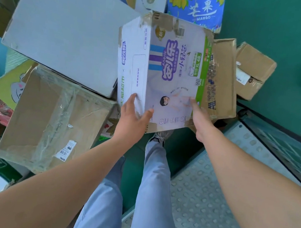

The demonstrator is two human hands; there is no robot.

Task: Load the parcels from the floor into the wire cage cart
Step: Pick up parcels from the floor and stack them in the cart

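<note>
Left hand (pixel 133 114) and right hand (pixel 200 118), fingers straight, touch white box (pixel 173 75).

Floor (pixel 270 24) teal-green. Diaper box (pixel 171 74): white w/ purple logo, blue & purple stripes, green edge band. Mango carton (pixel 195 5) blue w/ yellow fruit, white lettering. Big flat box (pixel 61 27) plain grey. Taped carton (pixel 54 121) brown. Trousers (pixel 151 189) pale blue. Tread plate (pixel 207 196) grey, raised-dot pattern.
</note>
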